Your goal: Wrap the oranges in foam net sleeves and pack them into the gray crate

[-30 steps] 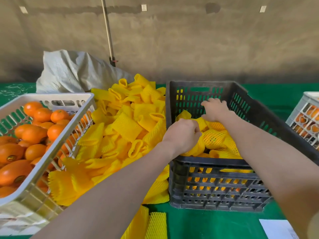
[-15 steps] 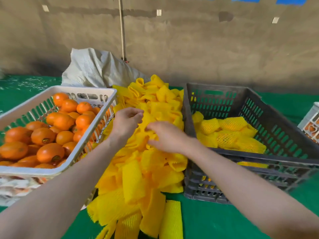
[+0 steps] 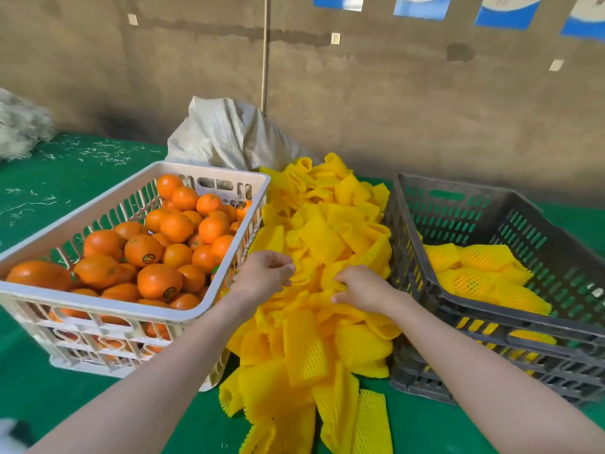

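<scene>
At the far left a gray fluffy heap (image 3: 19, 126) sits on the green surface (image 3: 65, 371), and pale shreds lie scattered over the green near it. Next comes a white crate (image 3: 98, 310), tilted with its near rim raised, heaped with bare oranges (image 3: 159, 280), some with small round stickers. Behind its far corner a white woven sack (image 3: 229, 132) slumps against the brown wall (image 3: 376, 109), and a thin pole (image 3: 264, 60) runs up the wall above it.

The left hand (image 3: 265, 276) hovers just beside the white crate's right wall, over the edge of the pile, with its fingers curled in toward the thumb; whether they pinch anything cannot be told. The foam net sleeves (image 3: 327, 237), bright yellow, lie in a long loose pile between the two crates. The right hand (image 3: 360, 286) is dug into the middle of that pile, its fingers curled round a bunch of the yellow foam.

To the right stands the gray crate (image 3: 491, 319), touching the pile, with several wrapped oranges (image 3: 474, 273) lying in its near half. Small pale tags dot the wall, and blue-and-white posters (image 3: 507, 8) hang along its top right.
</scene>
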The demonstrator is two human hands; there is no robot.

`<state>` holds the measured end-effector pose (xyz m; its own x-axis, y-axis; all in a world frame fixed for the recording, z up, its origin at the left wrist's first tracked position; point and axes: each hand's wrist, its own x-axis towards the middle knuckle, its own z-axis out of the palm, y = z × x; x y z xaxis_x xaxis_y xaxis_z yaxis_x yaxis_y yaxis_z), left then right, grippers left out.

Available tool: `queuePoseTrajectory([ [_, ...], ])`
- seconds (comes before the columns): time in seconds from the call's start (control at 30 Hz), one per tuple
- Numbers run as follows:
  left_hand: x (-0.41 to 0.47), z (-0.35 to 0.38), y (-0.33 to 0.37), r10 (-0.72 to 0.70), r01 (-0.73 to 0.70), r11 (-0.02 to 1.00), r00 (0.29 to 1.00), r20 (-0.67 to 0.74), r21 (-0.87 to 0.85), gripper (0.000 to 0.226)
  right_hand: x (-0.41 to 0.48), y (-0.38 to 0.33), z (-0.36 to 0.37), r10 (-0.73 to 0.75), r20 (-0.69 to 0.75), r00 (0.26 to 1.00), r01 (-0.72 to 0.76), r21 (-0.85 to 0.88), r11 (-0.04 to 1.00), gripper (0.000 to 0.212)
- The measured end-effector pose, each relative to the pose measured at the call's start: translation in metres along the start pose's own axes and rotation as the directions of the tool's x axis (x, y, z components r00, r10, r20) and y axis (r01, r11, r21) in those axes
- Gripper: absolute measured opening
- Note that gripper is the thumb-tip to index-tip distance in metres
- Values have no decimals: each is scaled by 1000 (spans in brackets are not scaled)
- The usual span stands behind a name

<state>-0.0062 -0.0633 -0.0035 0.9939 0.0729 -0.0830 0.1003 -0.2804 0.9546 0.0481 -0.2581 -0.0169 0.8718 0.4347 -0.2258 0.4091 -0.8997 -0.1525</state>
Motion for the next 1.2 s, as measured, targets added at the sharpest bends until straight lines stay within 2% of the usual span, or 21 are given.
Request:
queuePoseTrajectory([
  [0.1, 0, 3, -1, -49, 51, 998, 996, 72, -34, 4, -11, -4, -15, -25, 82, 996, 22, 36, 999, 43],
  [0.13, 1, 4, -2, -60, 63, 997, 994, 89, -40, 8, -15, -6, -19, -41, 100, 994, 34, 64, 997, 41],
  [0.2, 2, 6, -2, -81, 88, 995, 988, 134, -49, 10, -21, -8, -28, -38, 134, 990, 24, 108, 994, 21],
  [0.23, 2, 7, -2, -89, 98, 994, 984, 156, -51, 9, -23, -9, -31, -25, 134, 991, 7, 129, 992, 20],
  [0.3, 3, 8, -3, -101, 109, 993, 980, 172, -39, 6, -27, -14, -36, 2, 54, 999, -11, 155, 988, 35],
  [0.37, 6, 8, -4, -95, 100, 995, 984, 151, -27, 23, -30, -21, -39, 56, -164, 985, -1, 317, 948, 39],
  [0.43, 8, 7, -4, -89, 97, 993, 988, 127, -60, 46, -31, -28, -44, 149, -310, 939, 32, 509, 860, 38],
  [0.5, 10, 2, -2, -93, 117, 977, 986, 137, -180, 61, -32, -32, -47, 198, -331, 923, 85, 675, 733, 35],
  [0.53, 11, -2, 0, -99, 136, 956, 983, 152, -260, 62, -32, -35, -48, 202, -318, 926, 119, 754, 646, 33],
  [0.6, 11, -8, 4, -86, 140, 910, 985, 151, -391, 42, -31, -42, -49, 199, -286, 937, 157, 858, 490, 28],
  [0.63, 10, -10, 6, -66, 113, 902, 990, 124, -418, 29, -29, -45, -47, 226, -294, 929, 160, 867, 472, 27],
  [0.73, 7, -15, 5, 25, -28, 930, 1000, -14, -367, 15, -19, -53, -39, 362, -444, 820, 121, 751, 649, 26],
  [0.8, 5, -20, 2, 107, -130, 955, 989, -101, -268, 16, -13, -60, -36, 364, -531, 765, 119, 672, 731, 28],
  [0.9, 2, -29, -5, 282, -287, 958, 943, -179, -3, 19, -4, -68, -34, 341, -619, 708, 160, 610, 776, 26],
  [0.97, 0, -33, -7, 374, -363, 928, 908, -189, 88, 19, 2, -74, -35, 328, -606, 725, 188, 632, 752, 31],
  [1.03, -1, -37, -6, 415, -405, 910, 890, -188, 91, 19, 10, -81, -37, 282, -587, 759, 201, 623, 756, 36],
  [1.1, 0, -46, -2, 454, -446, 891, 879, -145, 85, 16, 16, -90, -39, 243, -667, 704, 240, 545, 803, 32],
  [1.17, 5, -64, 2, 449, -456, 887, 889, -87, -80, 16, 19, -103, -43, 201, -754, 625, 297, 468, 833, 29],
  [1.2, 8, -76, 3, 423, -428, 879, 904, -69, -209, 26, 21, -111, -45, 175, -775, 607, 324, 443, 836, 27],
])
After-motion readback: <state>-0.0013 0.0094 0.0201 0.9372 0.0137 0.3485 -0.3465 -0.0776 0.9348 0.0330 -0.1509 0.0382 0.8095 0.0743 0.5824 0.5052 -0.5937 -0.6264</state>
